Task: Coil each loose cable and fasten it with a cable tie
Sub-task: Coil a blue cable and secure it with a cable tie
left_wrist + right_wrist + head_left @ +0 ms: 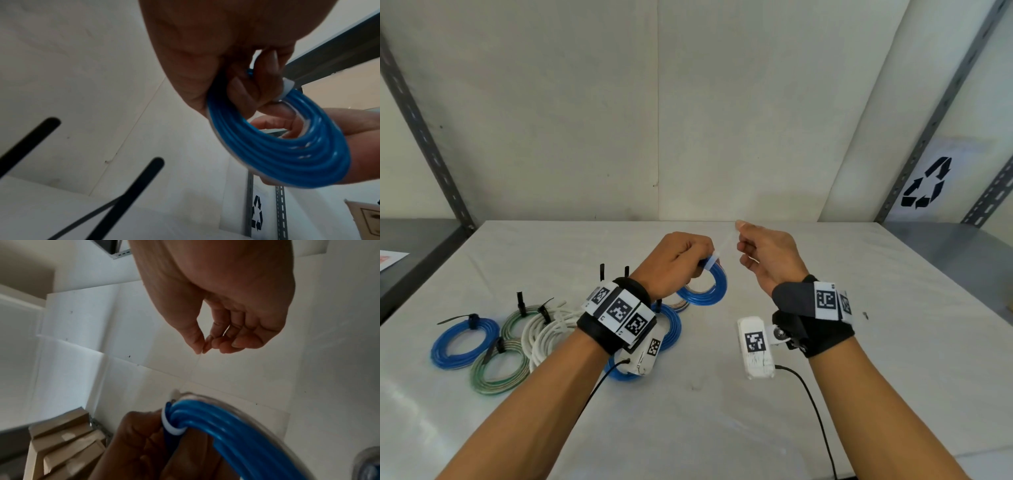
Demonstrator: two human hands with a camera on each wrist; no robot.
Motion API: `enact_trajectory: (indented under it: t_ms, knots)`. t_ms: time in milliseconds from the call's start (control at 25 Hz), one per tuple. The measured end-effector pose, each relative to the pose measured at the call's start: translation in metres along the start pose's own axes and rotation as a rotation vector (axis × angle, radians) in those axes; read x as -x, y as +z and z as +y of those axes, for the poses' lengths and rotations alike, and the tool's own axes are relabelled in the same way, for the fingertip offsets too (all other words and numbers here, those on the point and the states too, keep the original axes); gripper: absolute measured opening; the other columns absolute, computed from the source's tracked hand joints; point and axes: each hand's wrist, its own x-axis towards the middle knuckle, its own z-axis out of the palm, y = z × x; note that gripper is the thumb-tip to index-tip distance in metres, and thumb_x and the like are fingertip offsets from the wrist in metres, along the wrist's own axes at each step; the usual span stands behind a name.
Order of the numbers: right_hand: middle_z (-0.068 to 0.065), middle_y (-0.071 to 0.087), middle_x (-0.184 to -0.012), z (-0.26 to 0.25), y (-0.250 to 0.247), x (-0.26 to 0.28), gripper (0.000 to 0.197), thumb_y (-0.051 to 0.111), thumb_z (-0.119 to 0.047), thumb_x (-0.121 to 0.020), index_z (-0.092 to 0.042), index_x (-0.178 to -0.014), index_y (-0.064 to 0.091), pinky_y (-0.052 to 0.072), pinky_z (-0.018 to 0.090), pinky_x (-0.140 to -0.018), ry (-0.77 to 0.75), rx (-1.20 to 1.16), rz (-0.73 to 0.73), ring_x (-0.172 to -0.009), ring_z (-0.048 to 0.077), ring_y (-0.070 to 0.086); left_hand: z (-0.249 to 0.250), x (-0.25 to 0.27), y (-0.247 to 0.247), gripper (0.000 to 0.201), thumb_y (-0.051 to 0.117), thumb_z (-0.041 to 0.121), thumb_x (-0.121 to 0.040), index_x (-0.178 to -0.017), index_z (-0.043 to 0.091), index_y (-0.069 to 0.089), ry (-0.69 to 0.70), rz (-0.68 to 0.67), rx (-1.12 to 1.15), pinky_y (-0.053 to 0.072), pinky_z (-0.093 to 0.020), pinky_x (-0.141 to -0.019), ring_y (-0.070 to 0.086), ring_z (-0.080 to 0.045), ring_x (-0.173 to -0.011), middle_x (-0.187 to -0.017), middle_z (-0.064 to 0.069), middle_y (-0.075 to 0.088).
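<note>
A person's left hand [674, 263] grips a coil of translucent blue cable [705, 286], fingers curled round its top, and holds it raised above the middle of the white-covered worktop [825, 394]. A white plastic cable tie [171, 425] wraps the coil beside those fingers. The right hand [767, 257], just beside the left, pinches the tie's thin tail between thumb and forefinger, its other fingers loosely curled. Toward the worktop's left edge lie tied coils: a blue one [464, 342], two green ones [496, 368] and a white one [548, 335], fastened with black ties [472, 320].
</note>
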Motion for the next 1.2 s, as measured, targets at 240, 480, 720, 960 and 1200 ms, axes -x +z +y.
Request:
enact_trajectory:
  t_ms: [240, 480, 720, 960, 1200]
  knots:
    - [-0.001, 0.070, -0.087, -0.002, -0.003, 0.002, 0.007, 0.065, -0.017, -0.095, -0.014, -0.095, 0.071, 0.051, 0.029, -0.074, -0.132, 0.338, -0.134, -0.082, 0.016, 0.067, 0.007, 0.002, -0.007, 0.024, 0.031, 0.000, -0.096, -0.102, 0.013, 0.051, -0.077, 0.043, 0.223, 0.022, -0.027, -0.048, 0.024, -0.012, -0.049, -0.061, 0.002, 0.034]
    - [0.003, 0.072, -0.092, -0.002, -0.001, 0.024, 0.011, 0.063, -0.014, -0.097, -0.007, -0.099, 0.071, 0.053, 0.021, -0.082, -0.520, 0.399, -0.458, -0.086, 0.011, 0.069, 0.005, 0.002, -0.009, 0.022, 0.030, 0.001, -0.097, -0.101, 0.014, 0.048, -0.109, 0.060, 0.292, 0.021, -0.026, -0.048, 0.022, -0.011, -0.048, -0.060, 0.002, 0.032]
    - [0.004, 0.072, -0.091, -0.004, -0.003, 0.022, 0.010, 0.063, -0.012, -0.094, -0.007, -0.100, 0.068, 0.055, 0.026, -0.077, -0.411, 0.323, -0.612, -0.081, 0.014, 0.065, 0.006, 0.000, -0.009, 0.026, 0.026, -0.001, -0.094, -0.099, 0.014, 0.046, -0.128, 0.031, 0.395, 0.022, -0.020, -0.041, 0.018, -0.010, -0.045, -0.055, 0.004, 0.030]
    - [0.004, 0.060, -0.079, 0.014, 0.005, 0.022, 0.014, 0.068, -0.024, -0.094, -0.010, -0.096, 0.066, 0.041, 0.023, -0.063, -0.225, 0.089, -0.604, -0.069, 0.016, 0.047, 0.009, 0.002, -0.011, 0.026, 0.024, -0.002, -0.093, -0.099, 0.014, 0.044, -0.127, -0.005, 0.449, 0.021, -0.017, -0.040, 0.018, -0.007, -0.042, -0.053, 0.005, 0.028]
    - [0.024, 0.064, -0.085, 0.023, 0.012, 0.025, 0.023, 0.074, -0.041, -0.087, -0.018, -0.091, 0.074, 0.050, 0.040, -0.071, -0.308, 0.136, -0.477, -0.076, 0.029, 0.055, 0.007, 0.003, -0.014, 0.031, 0.022, -0.004, -0.092, -0.104, 0.012, 0.046, -0.130, 0.010, 0.410, 0.020, -0.017, -0.039, 0.019, -0.007, -0.040, -0.050, 0.007, 0.030]
